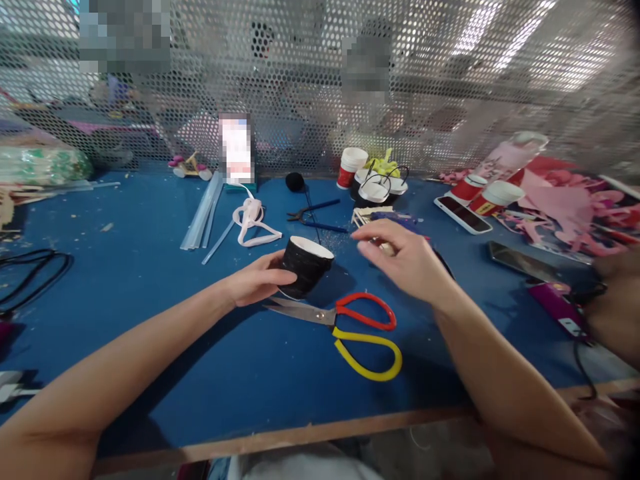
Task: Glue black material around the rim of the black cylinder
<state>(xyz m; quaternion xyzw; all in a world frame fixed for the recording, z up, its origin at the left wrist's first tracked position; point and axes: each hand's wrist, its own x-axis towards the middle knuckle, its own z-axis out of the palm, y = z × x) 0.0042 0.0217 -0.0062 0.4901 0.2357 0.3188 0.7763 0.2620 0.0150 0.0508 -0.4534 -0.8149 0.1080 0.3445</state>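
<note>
Blue worktable [150, 320] backed by perforated metal screen [500, 80]. Left of centre: glue sticks [203, 213], pale ribbon [253, 223]. Left hand [255, 280] grips black-wrapped paper cup [305, 265], tilted, mid-frame. Scissors [345, 320] lie just below the cup, blades toward it. Right hand [405, 257] open, fingers loosely spread, hovering near craft sticks [370, 215]. Risk: tilted cup could slip; wrist could catch the blades.

- You can read no text here: the red paper cups [480, 195] carry print too small to make out.
- The upright phone screen [236, 148] is blurred.
</note>
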